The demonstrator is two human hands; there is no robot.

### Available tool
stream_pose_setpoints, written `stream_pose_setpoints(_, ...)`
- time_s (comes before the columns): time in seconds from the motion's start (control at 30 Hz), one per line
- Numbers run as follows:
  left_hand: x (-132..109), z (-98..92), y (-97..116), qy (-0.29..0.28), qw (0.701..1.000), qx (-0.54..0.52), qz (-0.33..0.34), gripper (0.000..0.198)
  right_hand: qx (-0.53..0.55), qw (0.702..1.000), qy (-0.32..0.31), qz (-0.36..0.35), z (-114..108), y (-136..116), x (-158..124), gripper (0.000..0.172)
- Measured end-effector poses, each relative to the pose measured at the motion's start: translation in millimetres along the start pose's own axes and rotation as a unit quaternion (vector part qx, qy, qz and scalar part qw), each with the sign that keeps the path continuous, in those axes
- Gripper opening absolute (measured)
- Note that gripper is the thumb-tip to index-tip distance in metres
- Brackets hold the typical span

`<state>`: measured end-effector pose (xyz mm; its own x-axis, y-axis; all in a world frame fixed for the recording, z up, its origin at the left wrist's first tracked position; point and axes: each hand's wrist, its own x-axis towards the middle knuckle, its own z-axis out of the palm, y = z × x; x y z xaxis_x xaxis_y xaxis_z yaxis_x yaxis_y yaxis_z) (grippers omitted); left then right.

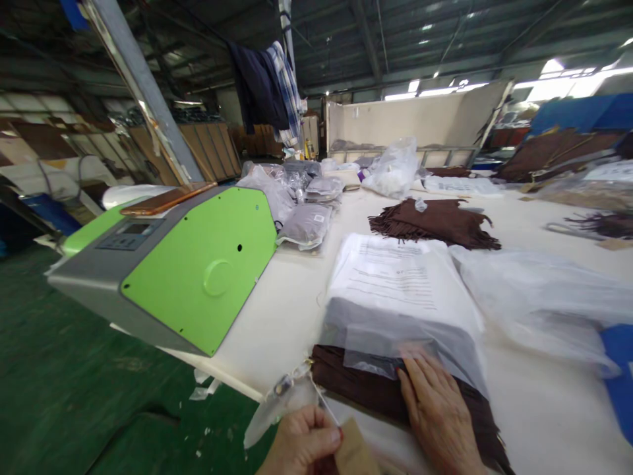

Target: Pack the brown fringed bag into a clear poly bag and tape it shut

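Green floor (64,376) lay left of the white table (284,303); left hand (301,443) pinched a card (355,450), right hand (439,408) rested, fingers together, on cloth (356,381).

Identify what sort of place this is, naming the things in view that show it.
Probably a workshop where cloth goods are packed: brown fringed cloth lies near filled clear bags, all under a high metal roof.

Bare hands: two, left hand (301,441) and right hand (440,409)
Boxy green-and-grey machine (198,270): one
Printed translucent plastic bag (400,277) under the right hand: one
Tan paper piece (353,450): one
Brown fringed cloth (435,221) just beyond the bag: one
Hung garments, navy (260,89) and plaid (284,76): two
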<state>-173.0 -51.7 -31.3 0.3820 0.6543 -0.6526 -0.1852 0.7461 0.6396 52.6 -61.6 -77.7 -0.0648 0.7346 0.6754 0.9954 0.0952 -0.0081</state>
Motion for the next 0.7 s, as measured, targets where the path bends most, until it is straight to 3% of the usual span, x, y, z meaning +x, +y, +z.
stream_pose_setpoints(0.13, 20.3, 52.2, 11.1, 0.007, 0.999, -0.035, -0.007, 0.042, -0.013, 1.000, -0.008, -0.015, -5.1, 4.6, 2.5, 0.035)
stream_pose_setpoints(0.23, 36.7, 69.1, 14.6, 0.038, 0.999, -0.026, 0.012, 0.025, 0.005, 1.000, -0.015, -0.016, -11.2, 10.6, 7.1, 0.033)
stream_pose_setpoints(0.5, 41.2, 52.2, 6.9, 0.004, 0.993, 0.122, 0.008, 0.009, 0.054, 0.998, -0.040, 0.008, -18.6, 16.9, 19.0, 0.033)
stream_pose_setpoints(0.6, 43.9, 52.2, 15.1, 0.005, 0.993, 0.117, -0.030, 0.002, 0.047, 0.999, -0.027, 0.006, -16.4, 13.6, 16.4, 0.032)
stream_pose_setpoints(0.7, 51.3, 55.3, 27.0, 0.012, 0.993, 0.094, -0.067, 0.008, 0.031, 0.999, -0.020, -0.024, -16.3, 10.1, 10.5, 0.032)
